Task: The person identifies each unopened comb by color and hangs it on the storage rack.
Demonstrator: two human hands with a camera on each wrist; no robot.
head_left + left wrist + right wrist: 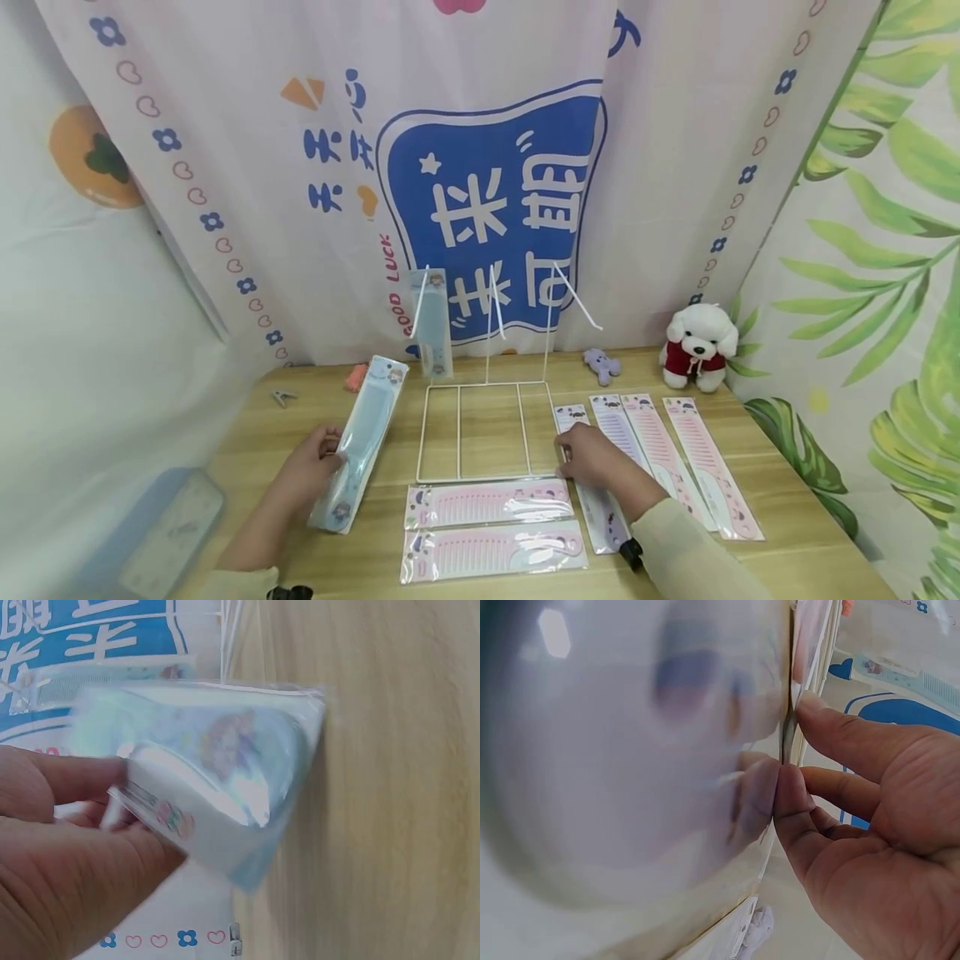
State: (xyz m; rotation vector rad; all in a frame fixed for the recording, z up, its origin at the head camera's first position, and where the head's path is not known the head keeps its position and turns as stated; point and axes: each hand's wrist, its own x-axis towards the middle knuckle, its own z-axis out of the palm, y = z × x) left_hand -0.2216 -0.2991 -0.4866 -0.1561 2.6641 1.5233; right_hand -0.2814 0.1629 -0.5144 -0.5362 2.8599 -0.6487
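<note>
Left hand (311,468) grips a blue packaged comb (360,442) around its lower half, thumb on top and fingers curled under, pack lifted off the desk (247,450) and tilted with the top end pointing toward the white wire display rack (483,429); the left wrist view shows the glossy sleeve pinched at its edge (217,780). Right hand (592,454) lies on a purple packaged comb (596,475) flat on the desk just right of the rack base, fingers curling onto the pack's edge; the right wrist view shows thumb and fingertips (795,795) closing on the film edge, so likely a pinch, but too blurred to be sure. Judged: packs are light, thin, fairly stiff from the backing card yet bendy lengthwise, and the plastic film looks slippery. Flat ones are best taken by prising up a long edge, then pinching mid-length; a hole at the top would probably go over a rack hook. One more blue comb pack (432,321) hangs on the rack. Pink comb packs (487,504) lie in front, more to the right (712,471). White plush dog (699,343) at the back.
</note>
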